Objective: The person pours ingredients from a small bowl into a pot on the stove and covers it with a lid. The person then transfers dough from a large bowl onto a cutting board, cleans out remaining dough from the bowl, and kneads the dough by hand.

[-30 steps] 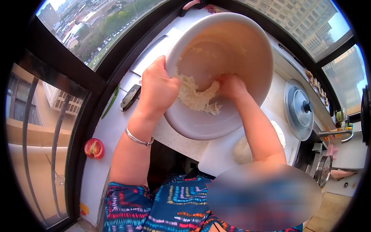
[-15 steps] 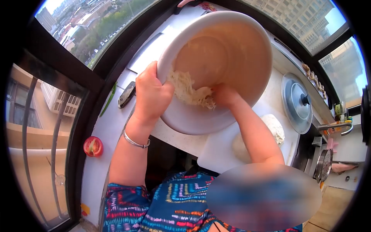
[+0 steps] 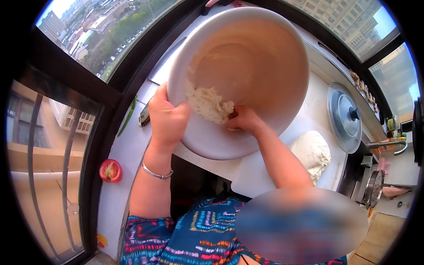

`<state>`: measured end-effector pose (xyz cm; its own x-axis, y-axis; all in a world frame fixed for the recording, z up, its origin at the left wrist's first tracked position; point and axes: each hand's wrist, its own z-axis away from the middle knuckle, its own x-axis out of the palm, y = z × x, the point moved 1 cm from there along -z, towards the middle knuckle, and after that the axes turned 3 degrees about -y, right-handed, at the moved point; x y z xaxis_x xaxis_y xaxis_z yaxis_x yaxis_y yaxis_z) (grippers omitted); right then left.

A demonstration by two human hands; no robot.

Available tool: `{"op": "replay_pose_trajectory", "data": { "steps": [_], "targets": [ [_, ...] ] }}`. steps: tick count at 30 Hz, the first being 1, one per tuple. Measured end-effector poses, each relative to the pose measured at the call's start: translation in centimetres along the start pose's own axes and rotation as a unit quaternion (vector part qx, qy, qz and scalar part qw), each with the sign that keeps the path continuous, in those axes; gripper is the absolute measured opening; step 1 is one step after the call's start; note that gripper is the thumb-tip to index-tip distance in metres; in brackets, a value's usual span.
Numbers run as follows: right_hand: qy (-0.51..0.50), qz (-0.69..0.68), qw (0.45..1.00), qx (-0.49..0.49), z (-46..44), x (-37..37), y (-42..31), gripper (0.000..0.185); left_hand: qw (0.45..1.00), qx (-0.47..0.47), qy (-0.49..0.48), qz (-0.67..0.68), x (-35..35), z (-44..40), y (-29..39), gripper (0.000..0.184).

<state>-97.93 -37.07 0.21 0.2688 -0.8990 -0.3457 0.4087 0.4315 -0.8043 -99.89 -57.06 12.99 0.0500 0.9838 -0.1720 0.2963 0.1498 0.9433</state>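
Observation:
A large, pale basin (image 3: 282, 66) is tilted so that its inside faces me. My left hand (image 3: 169, 115) grips its left rim, thumb over the edge. Inside, a ragged, sticky piece of dough (image 3: 206, 105) lies against the lower left wall. My right hand (image 3: 245, 119) reaches into the basin with curled fingers closed on the right end of that dough; some fingertips are hidden. Under and beside my right forearm, a bigger white lump of dough (image 3: 314, 152) rests on a white cutting board (image 3: 254, 174).
A glass lid (image 3: 342, 119) with a black knob lies at the right, near the faucet (image 3: 391, 145). On the left ledge are a cut tomato (image 3: 110, 171), a green chili pepper (image 3: 128, 115) and a dark-handled object (image 3: 144, 117). Windows border the counter.
My right hand has moved left along the basin wall to the dough, which is bunched closer together. The basin has shifted slightly left, and more of the lump on the board shows.

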Motion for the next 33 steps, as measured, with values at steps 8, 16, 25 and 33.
{"op": "replay_pose_trajectory", "data": {
  "steps": [8, 16, 25, 33],
  "targets": [
    [0.036, 0.257, 0.937, -0.233, 1.0, 3.4, -9.6, 0.020, 0.998, 0.031, -0.002, -0.051, 0.1, -0.3, 0.5, 0.027],
    [0.244, -0.078, 0.881, -0.399, -2.7, 0.4, -14.7, 0.015, 0.998, 0.028, 0.000, -0.063, 0.1, -0.7, 0.3, 0.027],
    [0.053, 0.011, 0.958, -0.282, -2.0, 2.1, -9.9, 0.025, 0.997, -0.038, -0.031, 0.053, -0.3, 0.4, -2.2, 0.029],
    [0.281, -0.291, 0.828, -0.389, -7.0, 2.2, -11.3, 0.031, 0.990, -0.075, -0.031, 0.112, 0.5, 0.6, -1.8, 0.034]
  ]
}}
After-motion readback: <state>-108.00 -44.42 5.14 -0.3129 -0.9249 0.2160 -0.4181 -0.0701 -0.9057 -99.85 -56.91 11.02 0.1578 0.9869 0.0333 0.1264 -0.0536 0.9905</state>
